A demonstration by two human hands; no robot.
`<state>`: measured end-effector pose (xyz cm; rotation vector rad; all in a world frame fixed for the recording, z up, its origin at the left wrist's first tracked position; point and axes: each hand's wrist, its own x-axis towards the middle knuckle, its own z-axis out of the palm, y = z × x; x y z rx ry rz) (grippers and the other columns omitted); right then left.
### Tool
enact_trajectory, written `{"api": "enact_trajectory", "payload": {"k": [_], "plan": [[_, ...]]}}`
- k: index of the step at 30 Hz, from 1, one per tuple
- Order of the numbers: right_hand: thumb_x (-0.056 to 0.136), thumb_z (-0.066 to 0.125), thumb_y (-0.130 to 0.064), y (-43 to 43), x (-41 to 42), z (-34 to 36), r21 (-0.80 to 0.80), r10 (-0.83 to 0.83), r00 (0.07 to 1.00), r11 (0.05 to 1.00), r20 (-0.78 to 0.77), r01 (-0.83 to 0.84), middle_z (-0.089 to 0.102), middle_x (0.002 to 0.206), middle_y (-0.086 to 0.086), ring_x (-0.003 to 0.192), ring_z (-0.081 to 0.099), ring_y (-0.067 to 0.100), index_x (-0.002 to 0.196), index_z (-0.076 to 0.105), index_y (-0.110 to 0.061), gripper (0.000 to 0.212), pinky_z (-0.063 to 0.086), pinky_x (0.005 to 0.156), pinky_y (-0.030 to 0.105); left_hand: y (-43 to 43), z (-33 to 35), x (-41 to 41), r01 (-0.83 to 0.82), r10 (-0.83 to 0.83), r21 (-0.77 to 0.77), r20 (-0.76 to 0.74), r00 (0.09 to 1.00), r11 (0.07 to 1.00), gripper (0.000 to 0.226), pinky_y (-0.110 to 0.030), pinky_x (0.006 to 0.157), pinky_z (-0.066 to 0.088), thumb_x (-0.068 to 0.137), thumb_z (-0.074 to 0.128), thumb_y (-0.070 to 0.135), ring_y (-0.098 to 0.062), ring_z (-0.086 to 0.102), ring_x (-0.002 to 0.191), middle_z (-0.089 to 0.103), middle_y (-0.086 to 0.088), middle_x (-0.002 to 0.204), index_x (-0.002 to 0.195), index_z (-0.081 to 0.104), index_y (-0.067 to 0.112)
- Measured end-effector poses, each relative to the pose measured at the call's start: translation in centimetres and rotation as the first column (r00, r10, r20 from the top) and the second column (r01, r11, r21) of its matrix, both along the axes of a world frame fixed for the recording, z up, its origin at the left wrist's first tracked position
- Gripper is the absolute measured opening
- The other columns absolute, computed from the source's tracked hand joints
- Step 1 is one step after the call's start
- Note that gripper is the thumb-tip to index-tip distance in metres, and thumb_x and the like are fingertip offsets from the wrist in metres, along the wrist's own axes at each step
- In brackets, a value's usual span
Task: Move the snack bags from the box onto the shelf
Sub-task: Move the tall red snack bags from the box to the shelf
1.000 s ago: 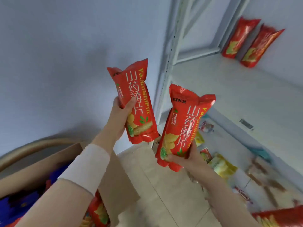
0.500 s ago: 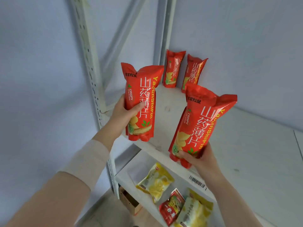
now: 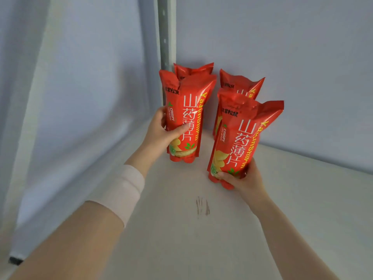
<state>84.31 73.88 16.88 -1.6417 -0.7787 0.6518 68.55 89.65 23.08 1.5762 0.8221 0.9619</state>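
The left hand [image 3: 159,131] curls its fingers [image 3: 180,130] round a tall red foil snack bag [image 3: 186,116] at 11 o'clock. The right hand [image 3: 243,179] clasps a second red bag [image 3: 237,142] at 1 o'clock. Both are upright over the white shelf [image 3: 201,235].

Can see only the crimped top of the rear-left bag [image 3: 193,69] at the shelf's [image 3: 181,239] back corner, behind the left-hand bag [image 3: 189,110]. Likewise little of the rear-right bag [image 3: 240,84] (upper part only), behind the right-hand bag [image 3: 242,138]. Cannot read the small print under "CRISPY". Cannot tell about contact between either held bag and the shelf.
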Motion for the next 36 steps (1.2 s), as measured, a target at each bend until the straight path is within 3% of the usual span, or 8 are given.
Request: {"api": "enact_trajectory", "payload": {"k": [3,6,11,17,24,29,33,36], "plan": [[0.060,0.086,-0.012,2.9,1.7,-0.6,-0.003,-0.040,0.997,0.999,0.065,0.040,0.055,0.115,0.000,0.095,0.056,0.009,0.118,0.042,-0.021,0.073,0.047,0.076,0.020,3.2,-1.0,1.5,0.032,-0.032,0.013,0.001,0.999,0.999,0.066,-0.020,0.084,0.049,0.072,0.079,0.018,-0.011,0.056,0.106,0.056,-0.001,0.125,0.127,0.042,0.017],[0.056,0.088,-0.015,4.7,3.2,-1.2,-0.007,-0.063,0.988,0.998,0.144,0.065,0.055,0.120,0.007,0.104,0.056,0.018,0.116,0.045,-0.020,0.074,0.048,0.083,0.028,5.0,-1.8,2.5,0.057,-0.057,0.033,0.006,0.998,0.998,0.077,-0.015,0.080,0.050,0.055,0.082,0.036,-0.004,0.057,0.102,0.058,0.007,0.116,0.120,0.043,0.023],[0.058,0.085,-0.002,6.4,4.0,-1.3,0.082,-0.080,0.983,0.994,0.165,0.067,0.054,0.109,-0.004,0.093,0.055,-0.002,0.116,0.039,-0.020,0.076,0.048,0.072,0.006,6.2,-2.6,3.5,0.062,-0.061,0.047,-0.013,0.998,0.997,0.066,-0.003,0.074,0.046,0.067,0.080,0.025,0.006,0.054,0.098,0.056,0.015,0.112,0.122,0.044,0.022],[0.063,0.081,0.002,7.3,3.5,-2.1,0.142,-0.117,0.982,0.985,0.148,0.096,0.049,0.111,-0.009,0.092,0.052,-0.017,0.117,0.034,-0.019,0.075,0.046,0.073,0.002,6.6,-3.1,3.8,0.055,-0.055,0.059,-0.015,0.998,0.997,0.059,0.000,0.072,0.046,0.078,0.072,0.017,0.007,0.053,0.098,0.051,0.013,0.118,0.127,0.039,0.021],[0.067,0.081,-0.010,7.3,2.8,-2.4,0.120,-0.153,0.961,0.984,0.229,0.128,0.041,0.133,0.006,0.108,0.047,0.003,0.135,0.031,-0.010,0.084,0.044,0.081,0.002,6.6,-3.7,3.8,0.040,-0.039,0.082,-0.010,0.999,0.996,0.059,-0.010,0.081,0.048,0.080,0.072,0.023,0.003,0.052,0.104,0.048,0.012,0.122,0.125,0.034,0.027],[0.068,0.081,-0.014,6.2,1.9,-2.0,0.103,-0.158,0.946,0.986,0.284,0.134,0.033,0.138,0.007,0.118,0.041,0.006,0.142,0.023,-0.011,0.095,0.040,0.097,0.021,5.7,-3.3,3.3,0.039,-0.039,0.042,-0.004,0.999,0.998,0.086,-0.026,0.101,0.042,0.073,0.073,0.039,-0.011,0.044,0.127,0.041,0.002,0.143,0.143,0.025,0.022],[0.079,0.072,-0.021,4.0,0.5,-1.3,0.011,-0.212,0.890,0.974,0.403,0.228,0.033,0.139,0.008,0.125,0.040,0.016,0.142,0.027,-0.011,0.078,0.036,0.097,0.025,3.0,-2.3,2.0,-0.118,0.133,0.129,-0.113,0.985,0.985,0.072,-0.013,0.099,0.033,0.085,0.064,0.035,-0.010,0.038,0.132,0.035,-0.001,0.147,0.143,0.027,0.015],[0.086,0.063,-0.020,1.4,-1.3,-0.3,-0.087,-0.109,0.828,0.979,0.550,0.186,0.034,0.139,0.012,0.129,0.037,0.025,0.139,0.034,-0.007,0.062,0.033,0.103,0.031,-0.7,-1.6,-0.3,-0.182,0.272,0.315,-0.270,0.924,0.931,0.062,-0.022,0.102,0.031,0.090,0.060,0.033,-0.016,0.038,0.132,0.039,-0.006,0.144,0.141,0.034,0.010]]}}
